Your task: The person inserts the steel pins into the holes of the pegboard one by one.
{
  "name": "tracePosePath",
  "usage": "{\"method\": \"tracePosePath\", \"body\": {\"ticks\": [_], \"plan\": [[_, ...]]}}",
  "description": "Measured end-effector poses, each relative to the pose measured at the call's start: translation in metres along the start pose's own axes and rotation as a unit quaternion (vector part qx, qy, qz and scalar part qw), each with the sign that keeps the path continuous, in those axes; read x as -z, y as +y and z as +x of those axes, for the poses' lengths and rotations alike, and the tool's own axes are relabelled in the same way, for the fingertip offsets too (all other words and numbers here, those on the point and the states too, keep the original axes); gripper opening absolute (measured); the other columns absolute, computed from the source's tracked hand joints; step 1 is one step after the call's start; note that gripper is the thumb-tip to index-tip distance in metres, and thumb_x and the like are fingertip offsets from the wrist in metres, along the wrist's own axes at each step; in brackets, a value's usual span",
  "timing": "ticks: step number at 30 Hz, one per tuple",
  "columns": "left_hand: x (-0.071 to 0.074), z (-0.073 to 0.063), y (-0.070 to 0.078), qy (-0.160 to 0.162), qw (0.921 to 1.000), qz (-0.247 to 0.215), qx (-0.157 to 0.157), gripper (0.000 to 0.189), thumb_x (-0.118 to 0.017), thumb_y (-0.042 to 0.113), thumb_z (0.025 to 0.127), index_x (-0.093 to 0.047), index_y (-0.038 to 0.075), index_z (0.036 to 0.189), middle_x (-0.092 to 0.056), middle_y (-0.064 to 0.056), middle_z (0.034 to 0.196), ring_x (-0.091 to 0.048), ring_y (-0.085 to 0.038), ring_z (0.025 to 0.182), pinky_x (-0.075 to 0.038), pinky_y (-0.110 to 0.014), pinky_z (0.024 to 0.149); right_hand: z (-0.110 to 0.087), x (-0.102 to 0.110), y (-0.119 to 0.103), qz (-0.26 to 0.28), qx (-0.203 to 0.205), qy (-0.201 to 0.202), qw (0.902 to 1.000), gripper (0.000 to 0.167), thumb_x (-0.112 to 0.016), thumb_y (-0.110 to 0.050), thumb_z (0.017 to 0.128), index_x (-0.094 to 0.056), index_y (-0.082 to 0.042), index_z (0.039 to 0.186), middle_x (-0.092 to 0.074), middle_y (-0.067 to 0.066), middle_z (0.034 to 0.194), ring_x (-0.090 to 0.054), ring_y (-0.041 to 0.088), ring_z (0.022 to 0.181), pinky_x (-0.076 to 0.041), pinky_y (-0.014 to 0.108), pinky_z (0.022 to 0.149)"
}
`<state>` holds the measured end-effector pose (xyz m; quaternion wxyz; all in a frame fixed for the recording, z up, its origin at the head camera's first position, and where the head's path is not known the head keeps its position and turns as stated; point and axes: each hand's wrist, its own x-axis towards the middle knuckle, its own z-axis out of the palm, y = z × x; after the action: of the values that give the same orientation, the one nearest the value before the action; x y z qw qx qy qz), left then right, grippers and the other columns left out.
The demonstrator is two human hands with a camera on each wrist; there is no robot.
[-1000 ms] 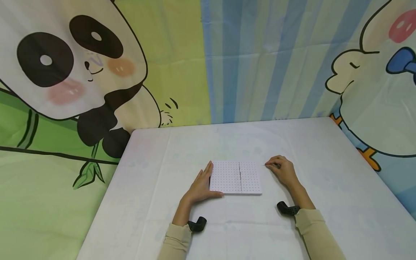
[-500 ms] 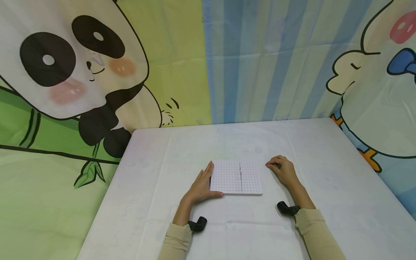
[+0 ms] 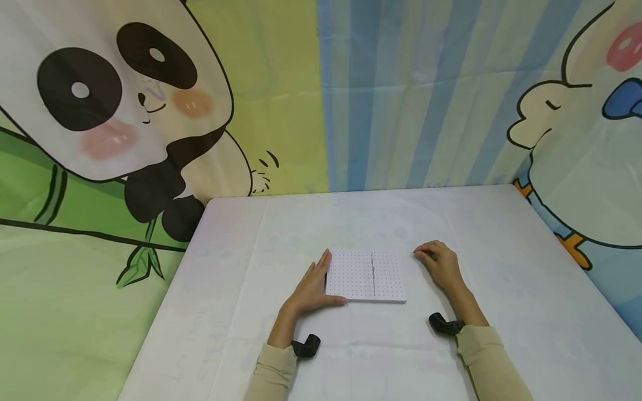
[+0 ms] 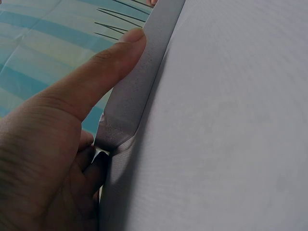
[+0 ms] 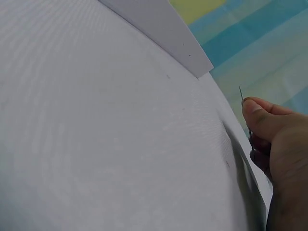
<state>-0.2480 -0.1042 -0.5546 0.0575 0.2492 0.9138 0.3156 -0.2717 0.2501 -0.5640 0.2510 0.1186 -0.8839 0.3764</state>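
Observation:
A white board point(image 3: 346, 275) dotted with rows of small holes lies on the table. Several thin dark pins point(image 4: 120, 14) stick up from it in the left wrist view; from the head they form a dark line across the board. My left hand point(image 3: 310, 287) rests around its near left corner, fingers straight along the left side, thumb point(image 4: 113, 62) against the front edge. To the right of the board, my right hand point(image 3: 441, 266) pinches a thin metal pin point(image 5: 240, 91) between thumb and forefinger, one end pointing up past the fingertips.
A white cloth covers the table point(image 3: 281, 356). Behind it hangs a printed cloth backdrop point(image 3: 271, 83) with a panda and stripes. Each wrist wears a small black camera, such as the left camera point(image 3: 307, 346).
The head view has shifted slightly. My right hand has moved a little to the right, away from the board, and its fingertips have turned slightly. The left hand keeps its place on the board.

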Motion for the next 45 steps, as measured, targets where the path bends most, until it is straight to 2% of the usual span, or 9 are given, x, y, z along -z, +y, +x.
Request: {"method": "tracePosePath", "body": {"ticks": [7,13,17,20,25,28,31,37,45], "plan": [[0.001,0.002,0.000,-0.003,1.0000,0.004,0.003,0.129,-0.077,0.060,0.059,-0.003,0.004,0.148,0.001,-0.003,0.154,-0.004,-0.013,0.139,-0.002,-0.035,0.113,0.003,0.001,-0.007,0.028,-0.003,0.028,0.9992,0.006,-0.069,-0.005,0.081,-0.070,-0.005,0.086,-0.065,0.005,0.082,-0.055,0.012,0.074,-0.041,0.012,0.065],[0.000,0.002,-0.001,-0.001,1.0000,0.002,0.003,0.128,-0.077,0.060,0.059,-0.004,0.003,0.148,0.000,-0.004,0.154,-0.005,-0.014,0.139,-0.003,-0.035,0.113,0.003,-0.005,-0.013,0.067,-0.063,0.029,0.9954,0.014,-0.064,-0.017,0.087,-0.068,-0.005,0.092,-0.067,0.007,0.086,-0.057,0.008,0.075,-0.043,0.012,0.066],[0.000,0.001,-0.002,-0.001,1.0000,0.002,0.002,0.128,-0.077,0.059,0.059,-0.004,0.003,0.148,0.000,-0.004,0.154,-0.005,-0.013,0.139,-0.003,-0.034,0.113,0.005,-0.012,-0.021,0.133,-0.100,0.024,0.9857,0.019,-0.061,-0.020,0.090,-0.064,-0.003,0.097,-0.066,0.009,0.086,-0.061,0.008,0.072,-0.049,0.013,0.065],[0.000,0.001,-0.001,-0.001,1.0000,0.002,0.002,0.128,-0.077,0.059,0.060,-0.004,0.003,0.148,0.000,-0.004,0.154,-0.005,-0.013,0.139,-0.003,-0.034,0.113,0.007,-0.019,-0.030,0.196,-0.113,0.025,0.9738,0.020,-0.060,-0.017,0.090,-0.061,0.001,0.099,-0.064,0.013,0.086,-0.063,0.010,0.073,-0.053,0.020,0.066],[0.001,0.001,-0.001,-0.001,1.0000,0.001,0.000,0.127,-0.077,0.059,0.060,-0.005,0.002,0.148,-0.001,-0.007,0.154,-0.005,-0.014,0.139,-0.003,-0.035,0.113,0.011,-0.030,-0.043,0.268,-0.103,0.029,0.9575,0.019,-0.061,-0.010,0.089,-0.058,0.007,0.097,-0.062,0.021,0.084,-0.064,0.012,0.072,-0.055,0.028,0.065],[0.001,0.001,-0.001,-0.001,1.0000,0.000,-0.001,0.127,-0.078,0.059,0.060,-0.005,0.002,0.147,-0.001,-0.007,0.154,-0.006,-0.015,0.139,-0.003,-0.036,0.113,0.012,-0.035,-0.052,0.284,-0.088,0.025,0.9546,0.017,-0.063,-0.006,0.087,-0.059,0.009,0.095,-0.062,0.024,0.083,-0.065,0.015,0.072,-0.056,0.029,0.064],[0.001,0.001,0.000,-0.001,1.0000,0.000,-0.002,0.126,-0.077,0.058,0.060,-0.005,0.002,0.147,-0.001,-0.007,0.154,-0.006,-0.015,0.139,-0.003,-0.035,0.113,0.013,-0.040,-0.061,0.280,-0.074,0.012,0.9570,0.014,-0.064,-0.003,0.085,-0.060,0.007,0.095,-0.062,0.024,0.086,-0.065,0.020,0.075,-0.055,0.026,0.066],[0.001,0.000,0.001,-0.006,1.0000,-0.002,0.002,0.126,-0.077,0.058,0.061,-0.005,0.002,0.147,0.000,-0.006,0.154,-0.004,-0.014,0.139,-0.002,-0.035,0.113,0.013,-0.051,-0.070,0.231,-0.032,-0.013,0.9722,0.013,-0.067,-0.004,0.083,-0.062,0.001,0.095,-0.063,0.014,0.090,-0.065,0.017,0.081,-0.053,0.017,0.069],[0.002,0.000,0.003,-0.005,0.9999,0.000,0.012,0.127,-0.077,0.060,0.060,-0.005,0.002,0.148,-0.001,-0.006,0.154,-0.004,-0.014,0.139,-0.002,-0.035,0.113,0.012,-0.064,-0.072,0.217,0.015,-0.026,0.9756,0.011,-0.068,-0.010,0.083,-0.064,-0.006,0.092,-0.065,0.006,0.090,-0.064,0.015,0.086,-0.053,0.020,0.071]]}}
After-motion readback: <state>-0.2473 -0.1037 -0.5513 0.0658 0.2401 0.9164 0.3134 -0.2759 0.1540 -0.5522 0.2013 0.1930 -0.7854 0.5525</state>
